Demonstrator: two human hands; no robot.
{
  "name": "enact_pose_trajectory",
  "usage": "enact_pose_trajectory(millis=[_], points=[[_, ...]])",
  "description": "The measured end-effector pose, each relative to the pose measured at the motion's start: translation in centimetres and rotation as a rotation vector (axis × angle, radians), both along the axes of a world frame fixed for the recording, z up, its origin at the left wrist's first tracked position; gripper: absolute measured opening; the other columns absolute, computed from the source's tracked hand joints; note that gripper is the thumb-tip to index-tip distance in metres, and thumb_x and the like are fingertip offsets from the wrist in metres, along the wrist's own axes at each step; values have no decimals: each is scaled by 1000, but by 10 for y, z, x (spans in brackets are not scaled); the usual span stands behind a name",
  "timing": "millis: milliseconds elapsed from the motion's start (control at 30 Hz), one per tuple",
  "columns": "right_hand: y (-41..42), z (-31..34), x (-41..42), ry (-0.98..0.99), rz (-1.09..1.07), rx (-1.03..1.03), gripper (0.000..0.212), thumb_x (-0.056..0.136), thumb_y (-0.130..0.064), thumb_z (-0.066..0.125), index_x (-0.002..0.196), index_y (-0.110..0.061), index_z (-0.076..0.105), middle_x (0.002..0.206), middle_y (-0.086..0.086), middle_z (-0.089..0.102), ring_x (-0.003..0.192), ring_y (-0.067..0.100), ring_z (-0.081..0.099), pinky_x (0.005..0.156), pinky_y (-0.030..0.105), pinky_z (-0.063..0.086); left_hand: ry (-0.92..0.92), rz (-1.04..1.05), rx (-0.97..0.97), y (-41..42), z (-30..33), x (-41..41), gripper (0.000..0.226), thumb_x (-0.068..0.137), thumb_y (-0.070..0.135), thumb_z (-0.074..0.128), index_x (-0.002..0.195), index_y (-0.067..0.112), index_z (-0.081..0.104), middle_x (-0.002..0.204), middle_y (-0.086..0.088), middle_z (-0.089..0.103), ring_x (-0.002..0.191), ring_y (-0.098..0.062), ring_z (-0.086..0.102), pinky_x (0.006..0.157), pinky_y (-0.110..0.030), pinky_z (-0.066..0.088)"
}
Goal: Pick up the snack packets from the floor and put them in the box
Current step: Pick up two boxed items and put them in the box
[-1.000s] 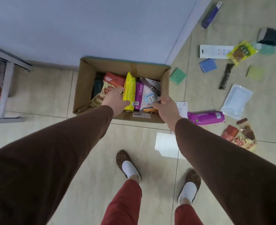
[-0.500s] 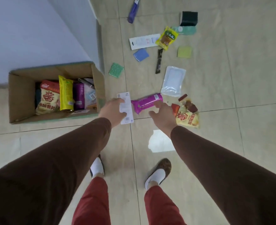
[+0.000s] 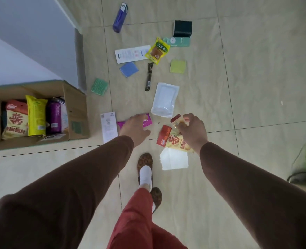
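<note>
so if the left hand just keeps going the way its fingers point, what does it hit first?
The magenta packet: the left hand already sits over it, fingers spread, reaching up-frame. Whether they touch it yet is unclear from this angle.

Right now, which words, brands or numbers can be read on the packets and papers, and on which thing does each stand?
"上良地" (uncertain, blurred): yellow packet on the floor.
Large red character, unreadable: yellow-and-red packet in the box.
Large red character, unreadable: packet under the right hand.
White card and paper slip: print too small.
</note>
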State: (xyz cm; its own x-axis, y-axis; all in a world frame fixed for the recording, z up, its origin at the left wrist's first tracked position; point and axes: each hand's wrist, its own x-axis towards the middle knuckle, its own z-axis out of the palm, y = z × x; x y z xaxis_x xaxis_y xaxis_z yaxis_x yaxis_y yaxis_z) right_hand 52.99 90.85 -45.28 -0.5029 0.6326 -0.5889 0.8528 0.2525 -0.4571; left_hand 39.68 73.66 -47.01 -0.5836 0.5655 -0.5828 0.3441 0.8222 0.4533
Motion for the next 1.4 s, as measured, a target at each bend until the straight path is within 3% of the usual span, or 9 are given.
enact_pose_trajectory(millis=[133,467,833,1400], points=[[51,-3,-15,2,38,22,43,95,-20,58,137,-14,56,134,7,63,125,29,56,101,40,49,-6,42,8,42,-5,-15,44,82,25,68,124,20,58,112,-4,62,106,-26,58,87,-39,50],[217,-19,-29,24,163,16,43,96,-17,58,139,-15,56,135,6,62,123,28,56,101,40,48,9,105,-39,200,-18,-20,56,87,25,67,140,19,49,140,-5,54,129,-25,49,106,-37,40],[413,-29,-56,48,335,-14,44,96,-18,54,140,-16,54,135,3,61,126,23,53,99,34,43,-49,384,-55,401,-41,-3,58,82,26,71,137,20,52,136,-4,59,125,-25,55,103,-40,45],[459,-95,-310,-18,638,15,47,98,-15,57,144,-11,49,141,10,59,129,28,52,105,41,45,-60,619,-56,417,-92,-186,55,83,23,69,135,18,53,139,-6,54,128,-26,49,104,-38,41]])
